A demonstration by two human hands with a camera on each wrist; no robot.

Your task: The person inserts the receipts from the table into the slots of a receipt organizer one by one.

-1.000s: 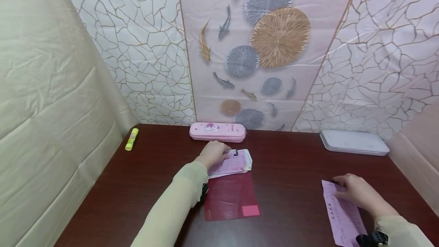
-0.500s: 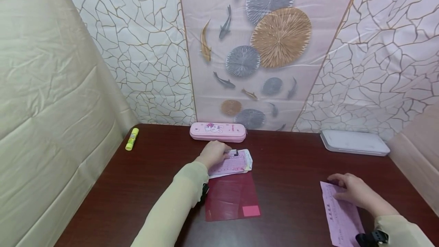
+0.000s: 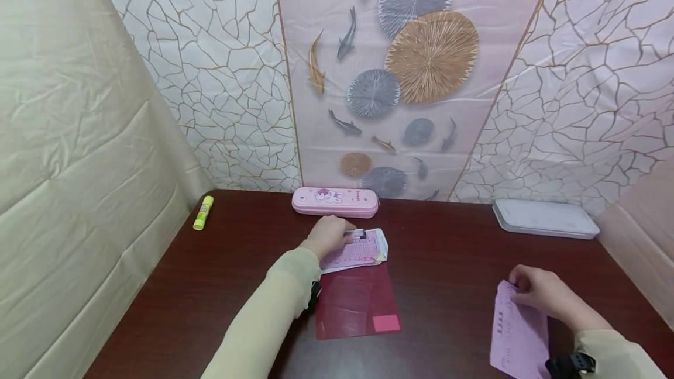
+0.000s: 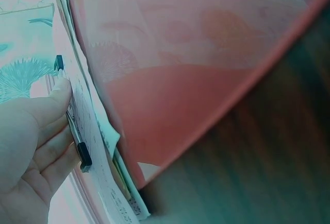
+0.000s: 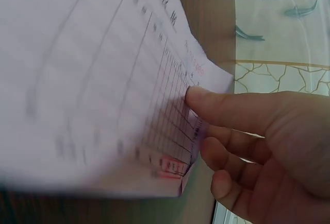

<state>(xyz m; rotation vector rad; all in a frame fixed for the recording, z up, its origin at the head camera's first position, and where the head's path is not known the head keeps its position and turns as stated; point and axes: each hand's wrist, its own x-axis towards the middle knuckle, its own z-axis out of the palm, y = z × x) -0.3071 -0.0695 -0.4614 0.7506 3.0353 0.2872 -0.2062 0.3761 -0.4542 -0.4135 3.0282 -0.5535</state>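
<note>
My left hand [image 3: 327, 237] is at the top edge of a stack of pink and white papers [image 3: 358, 255]. In the left wrist view its thumb and curled fingers grip a metal clip [image 4: 82, 152] with black ends along that edge. A see-through red plastic sheet [image 3: 355, 303] extends from under the stack toward the front. At the right, my right hand [image 3: 547, 297] pinches the far end of a pink printed form [image 3: 518, 338]. The right wrist view shows the thumb [image 5: 216, 103] on its ruled lines, the paper bending and a red stamp near its corner.
Behind the stack lies a pink pencil case [image 3: 335, 202] with a rabbit print. A yellow glue stick [image 3: 202, 213] is at the table's back left, and a white flat case [image 3: 544, 219] at the back right. Patterned cloth [image 3: 242, 75] hangs behind the dark table [image 3: 437, 262].
My right hand has drawn its fingertips together on the form's far end. The form has turned, its near end swinging left. The left hand and the clipped stack stay in place.
</note>
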